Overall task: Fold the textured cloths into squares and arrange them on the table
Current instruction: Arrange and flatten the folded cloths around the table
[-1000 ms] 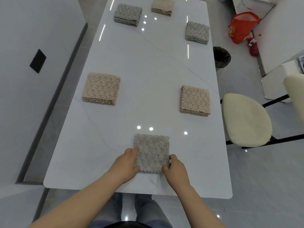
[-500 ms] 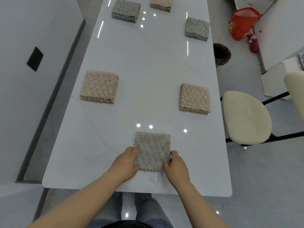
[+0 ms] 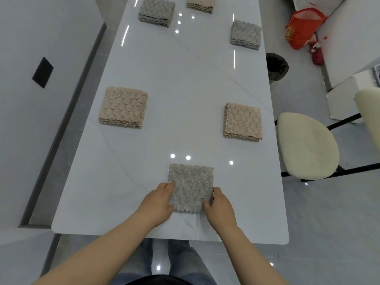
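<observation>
A grey cloth [image 3: 191, 187], folded into a square, is laid flat near the front edge of the white marbled tabletop [image 3: 185, 89], roughly midway across its width. It is held at both sides. The left hand [image 3: 156, 204] is set against its left edge, with the forefinger laid on the top surface and the thumb curled in at the near left corner, so that the edge is pinched. The right hand [image 3: 220, 208] is set against its right edge, with the thumb pressed on the near right corner and the fingers curled round the side. Whether any fingers are tucked beneath the folds cannot be told. Beyond the grey cloth and to its left, well apart from it, a beige cloth [image 3: 123, 106] is seen folded square, with its stacked wavy edges turned toward the front. Beyond the grey cloth and to its right, a second beige cloth [image 3: 242, 121] is laid likewise. Much farther beyond the grey cloth, three more folded squares are set: a darker grey cloth [image 3: 157, 11] to the left, a third beige cloth [image 3: 201, 4], cut by the top of the frame, nearly straight ahead, and a blue-grey cloth [image 3: 246, 33] to the right. To the right of the grey cloth, off the tabletop, a cream-seated chair [image 3: 306, 145] on black legs is stood on the floor. Farther beyond it, a black bin [image 3: 276, 66] and a red bag [image 3: 302, 27] are seen on the floor.
</observation>
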Available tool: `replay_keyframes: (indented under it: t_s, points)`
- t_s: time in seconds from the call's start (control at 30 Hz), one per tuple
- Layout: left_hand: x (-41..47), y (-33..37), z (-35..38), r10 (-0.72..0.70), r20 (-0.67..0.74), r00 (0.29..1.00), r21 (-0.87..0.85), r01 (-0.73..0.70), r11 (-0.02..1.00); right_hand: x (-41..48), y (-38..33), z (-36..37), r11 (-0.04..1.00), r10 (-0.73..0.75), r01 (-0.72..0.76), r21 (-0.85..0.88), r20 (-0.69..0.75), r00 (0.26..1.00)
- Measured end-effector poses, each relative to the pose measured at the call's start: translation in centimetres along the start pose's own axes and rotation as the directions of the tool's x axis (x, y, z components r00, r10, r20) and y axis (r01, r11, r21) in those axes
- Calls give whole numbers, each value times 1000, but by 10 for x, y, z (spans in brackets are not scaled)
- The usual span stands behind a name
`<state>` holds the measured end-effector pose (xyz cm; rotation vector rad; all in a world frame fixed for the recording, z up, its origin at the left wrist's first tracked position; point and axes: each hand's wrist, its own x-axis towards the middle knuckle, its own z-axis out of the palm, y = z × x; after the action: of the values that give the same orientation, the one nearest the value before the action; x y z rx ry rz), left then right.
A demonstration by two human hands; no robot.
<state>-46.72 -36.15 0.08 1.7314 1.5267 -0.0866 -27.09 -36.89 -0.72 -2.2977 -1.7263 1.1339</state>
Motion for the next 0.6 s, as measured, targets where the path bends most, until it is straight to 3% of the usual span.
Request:
replay_keyframes:
  t_s: [0.6]
  points:
    - [-6, -4, 8, -12, 28, 1000, 4, 11, 1000, -9, -1, 6, 1000, -9, 9, -23, 29, 1000]
